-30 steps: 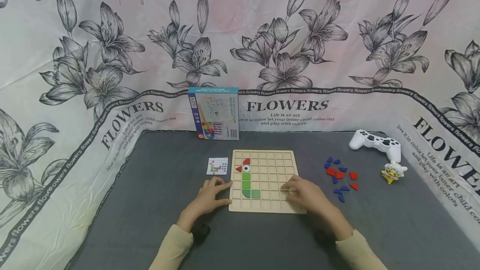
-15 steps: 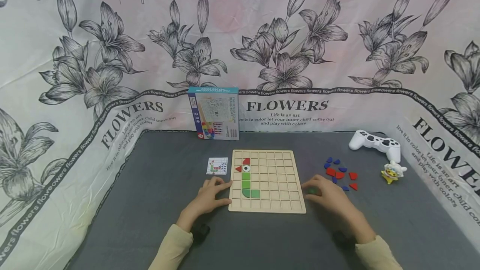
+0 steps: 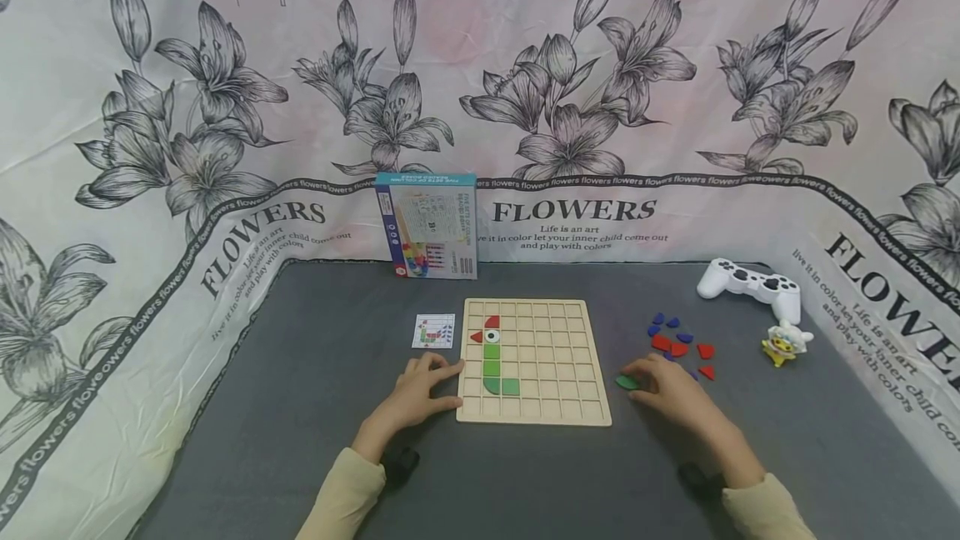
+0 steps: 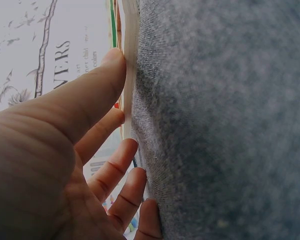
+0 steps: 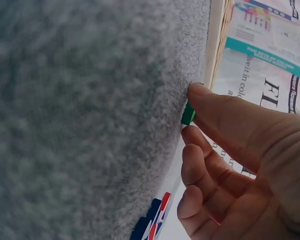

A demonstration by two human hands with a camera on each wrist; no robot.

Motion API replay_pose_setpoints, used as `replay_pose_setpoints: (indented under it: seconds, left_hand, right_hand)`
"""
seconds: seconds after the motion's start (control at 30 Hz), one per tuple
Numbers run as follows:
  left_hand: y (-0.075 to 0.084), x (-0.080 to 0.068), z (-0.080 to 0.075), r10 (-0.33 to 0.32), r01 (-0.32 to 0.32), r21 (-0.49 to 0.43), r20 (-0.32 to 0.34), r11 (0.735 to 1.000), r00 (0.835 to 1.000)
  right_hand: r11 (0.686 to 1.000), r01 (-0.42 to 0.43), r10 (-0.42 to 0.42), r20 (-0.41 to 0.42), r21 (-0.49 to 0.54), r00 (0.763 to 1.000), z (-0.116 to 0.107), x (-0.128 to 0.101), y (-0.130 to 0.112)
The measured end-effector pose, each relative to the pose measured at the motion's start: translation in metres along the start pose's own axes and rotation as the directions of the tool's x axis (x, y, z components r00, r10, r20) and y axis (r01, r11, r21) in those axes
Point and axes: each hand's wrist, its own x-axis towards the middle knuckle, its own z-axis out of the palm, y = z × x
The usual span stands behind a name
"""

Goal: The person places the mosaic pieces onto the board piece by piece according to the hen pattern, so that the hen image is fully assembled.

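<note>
A wooden grid board (image 3: 555,407) lies on the grey mat; red, white and green pieces (image 3: 492,369) fill part of its left columns. My left hand (image 3: 442,382) rests on the mat, with straight fingers (image 4: 107,75) touching the board's left edge (image 4: 129,60). My right hand (image 3: 637,379) is just right of the board. It pinches a green piece (image 3: 627,382) between thumb and forefinger, low on the mat. The right wrist view shows the green piece (image 5: 188,114) at the thumb tip, near the board's edge (image 5: 217,45).
Loose red and blue pieces (image 3: 678,344) lie beyond the right hand. A pattern card (image 3: 434,331) sits left of the board, and a box (image 3: 427,226) stands behind. A white game controller (image 3: 750,284) and a small duck toy (image 3: 785,343) are at the far right.
My right hand has slid rightward off the board's lower right cells onto the mat, and a green piece now shows at its fingertips. The left hand has stayed put.
</note>
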Motion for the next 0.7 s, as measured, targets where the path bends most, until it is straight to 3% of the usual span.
replay_pose_setpoints:
  seconds: [0.4, 0.7]
  left_hand:
    - [-0.001, 0.0, 0.0, -0.001, 0.001, -0.002, -0.001, 1.0, 1.0]
    - [-0.001, 0.0, -0.001, 0.002, -0.002, -0.003, -0.004, 1.0, 1.0]
  right_hand:
    - [0.999, 0.019, -0.018, 0.017, -0.028, 1.0, -0.001, 0.005, -0.005]
    - [0.999, 0.026, -0.026, -0.01, -0.022, 1.0, 0.0, 0.012, -0.024]
